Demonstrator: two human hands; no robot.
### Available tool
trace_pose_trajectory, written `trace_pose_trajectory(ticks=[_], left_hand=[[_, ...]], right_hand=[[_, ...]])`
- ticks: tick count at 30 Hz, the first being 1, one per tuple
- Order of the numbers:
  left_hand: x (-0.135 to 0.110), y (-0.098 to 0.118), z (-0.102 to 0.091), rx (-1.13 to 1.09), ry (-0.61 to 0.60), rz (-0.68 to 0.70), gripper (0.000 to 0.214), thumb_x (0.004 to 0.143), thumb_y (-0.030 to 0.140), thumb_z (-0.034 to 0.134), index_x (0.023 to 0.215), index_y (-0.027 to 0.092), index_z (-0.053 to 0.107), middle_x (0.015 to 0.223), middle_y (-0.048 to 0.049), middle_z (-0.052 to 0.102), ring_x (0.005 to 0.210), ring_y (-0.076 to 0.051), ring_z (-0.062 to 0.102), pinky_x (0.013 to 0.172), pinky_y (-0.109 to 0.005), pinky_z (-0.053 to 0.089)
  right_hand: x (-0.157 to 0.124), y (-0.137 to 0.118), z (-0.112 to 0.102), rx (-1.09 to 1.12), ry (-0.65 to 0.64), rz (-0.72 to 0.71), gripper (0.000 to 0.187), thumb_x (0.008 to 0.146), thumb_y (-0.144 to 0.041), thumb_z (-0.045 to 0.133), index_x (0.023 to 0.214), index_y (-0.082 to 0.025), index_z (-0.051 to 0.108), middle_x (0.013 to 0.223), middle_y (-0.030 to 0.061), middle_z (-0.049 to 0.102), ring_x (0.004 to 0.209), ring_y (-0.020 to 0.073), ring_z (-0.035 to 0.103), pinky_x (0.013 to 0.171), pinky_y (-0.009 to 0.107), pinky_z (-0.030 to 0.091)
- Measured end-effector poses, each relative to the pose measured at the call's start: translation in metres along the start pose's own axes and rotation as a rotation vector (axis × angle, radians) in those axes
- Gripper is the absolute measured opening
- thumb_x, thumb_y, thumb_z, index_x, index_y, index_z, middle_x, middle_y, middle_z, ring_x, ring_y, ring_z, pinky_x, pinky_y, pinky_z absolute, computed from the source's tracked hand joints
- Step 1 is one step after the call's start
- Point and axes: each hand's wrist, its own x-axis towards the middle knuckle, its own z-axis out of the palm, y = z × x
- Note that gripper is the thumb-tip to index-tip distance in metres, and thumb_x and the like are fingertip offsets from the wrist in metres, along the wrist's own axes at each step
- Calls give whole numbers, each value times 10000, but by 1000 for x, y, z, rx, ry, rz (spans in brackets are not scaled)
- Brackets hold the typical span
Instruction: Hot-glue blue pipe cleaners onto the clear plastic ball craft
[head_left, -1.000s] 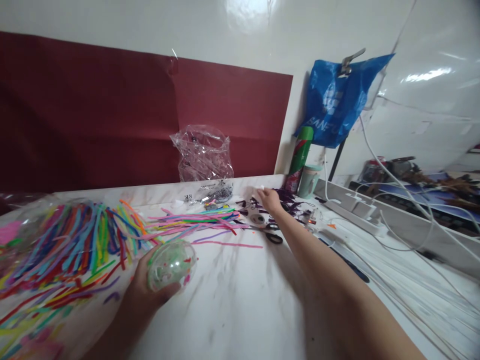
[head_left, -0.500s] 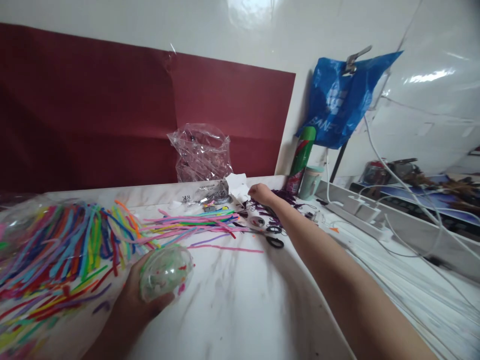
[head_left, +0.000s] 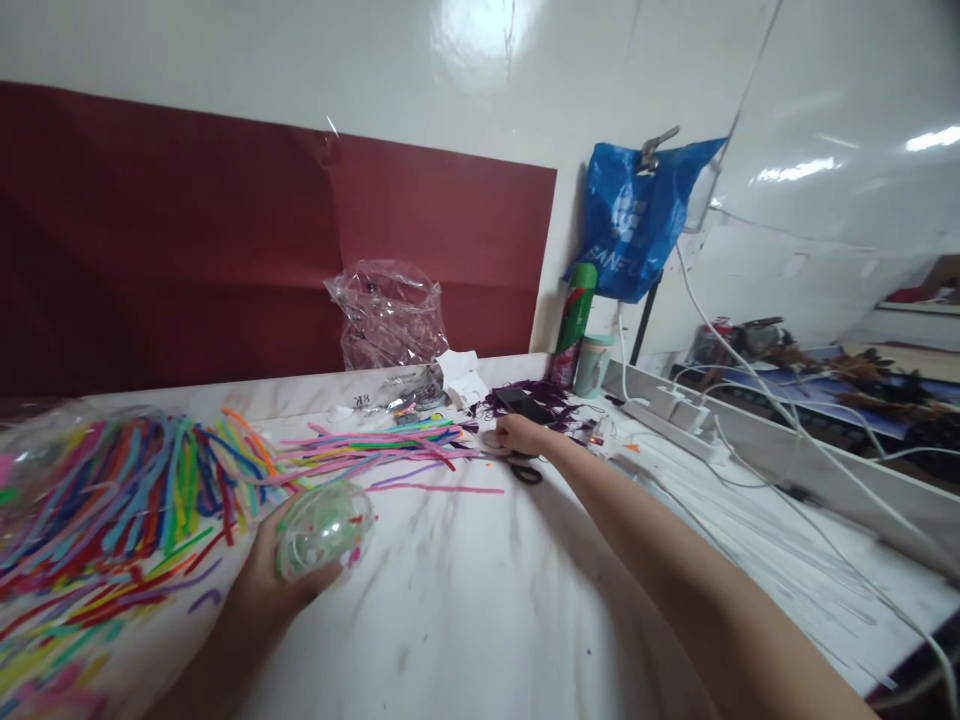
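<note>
My left hand [head_left: 262, 575] is wrapped round a clear plastic ball [head_left: 326, 530] with green and pink bits in or on it, held above the table at the lower left. Stretched far forward, my right hand [head_left: 519, 434] is closed at a small whitish round roll [head_left: 491, 440]. The fingers cover part of it, and whether they grip it is hard to see. Just below that hand lie scissors with black handles [head_left: 527, 475]. A dark phone-like slab [head_left: 525, 405] rests behind it on purple shreds [head_left: 495, 398].
Many coloured pipe cleaners [head_left: 142, 490] cover the left side, with more [head_left: 390, 445] in the middle. Behind stand a crumpled clear bag [head_left: 391, 320], a green spray can [head_left: 574, 325] and a pale green cup [head_left: 594, 366]. A power strip [head_left: 679, 428] with white cables lies on the right.
My right hand has come nearer from the white paper to the whitish roll and scissors. My left hand still holds the ball. The view has turned slightly right.
</note>
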Motion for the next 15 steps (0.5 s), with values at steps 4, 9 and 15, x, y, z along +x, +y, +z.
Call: trace_pose_trajectory(ticks=[4,9,15], left_hand=[[-1,2,1,-17,-38,-19,953,463,428,758,1323,253,386,1267,-107,587,1166,-355,555,953,-442,479],[-3,4,2,-16,-39,-12,912,491,430,739,1323,293,393,1268,-62,599,1172,-339,554,967,-436,468],[-5,4,2,16,-18,19,846,511,446,719,1293,310,425,1244,-33,616,1156,-305,572,953,-392,475]], right_hand=[[-11,8,2,-7,-57,-69,303,913,-329,579,1164,-160,582,1180,65,603,988,226,620,823,410,534],[-12,5,10,-4,-39,-109,302,919,-317,572,1180,-167,568,1192,81,596,991,211,618,832,414,531],[-15,10,1,22,57,-168,296,921,-323,568,1172,-166,572,1174,73,604,978,210,623,823,411,534]])
